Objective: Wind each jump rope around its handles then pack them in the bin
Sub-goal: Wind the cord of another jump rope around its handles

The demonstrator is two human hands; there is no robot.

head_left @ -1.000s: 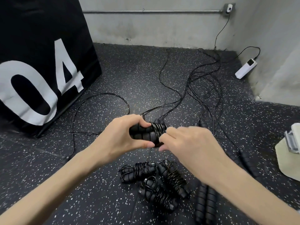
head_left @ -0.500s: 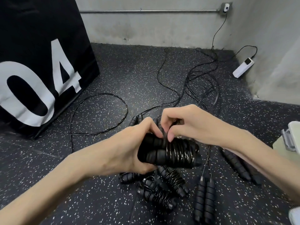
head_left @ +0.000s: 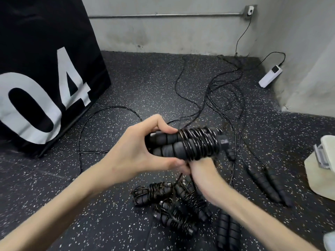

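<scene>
The floor is dark rubber flecked with white, meeting grey concrete walls in a corner. A metal pipe runs along the back wall to an outlet, and a thin cable drops from it to a white power bank lying by the right wall. On the left stands a large black box marked "04". At the right edge a pale bin is partly in view.

The left hand grips the bare end of a wound jump rope, its two handles held side by side above the floor, cord coiled around the right half. The right hand sits just under the coils, fingers curled up against them; whether it pinches the cord I cannot tell. Three wound ropes lie on the floor below the hands. Two unwound pairs of handles lie to the right, their loose cords tangled toward the corner.

Compared with half a second ago, the right hand has moved from above the bundle to beneath it, and the bundle is raised and tilted up to the right.
</scene>
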